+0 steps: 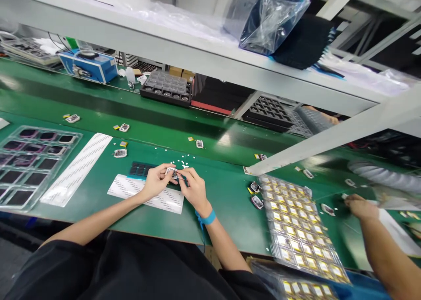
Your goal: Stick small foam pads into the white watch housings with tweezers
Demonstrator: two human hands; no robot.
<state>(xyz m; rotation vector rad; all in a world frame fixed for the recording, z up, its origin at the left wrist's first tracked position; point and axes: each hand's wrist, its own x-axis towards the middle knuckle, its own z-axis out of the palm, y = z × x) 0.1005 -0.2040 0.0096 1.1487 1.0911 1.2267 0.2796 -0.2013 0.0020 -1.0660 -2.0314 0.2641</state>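
Note:
A small pale watch case point(171, 173) with dark electronics inside is held up between my two hands. My left hand point(156, 180) grips it from the left, thumb and fingers closed on its edge. My right hand point(194, 189), with a blue wrist strap point(207, 217), pinches at its right side; the fingertips partly cover the case. Beneath the hands lie a white printed adhesive sheet point(125, 187) and a dark sheet of small pieces point(140, 169). White paper scraps point(184, 166) are scattered just beyond. An open watch case point(120, 153) with a yellow battery point(123, 144) sits to the left.
At left are a clear tray of dark screens point(36, 178) and another printed strip point(79, 168). A battery tray point(296, 221) lies right, beside a slanting white post point(315, 135). More cases point(124, 127) line the green belt. A co-worker's hand point(362, 208) works at far right.

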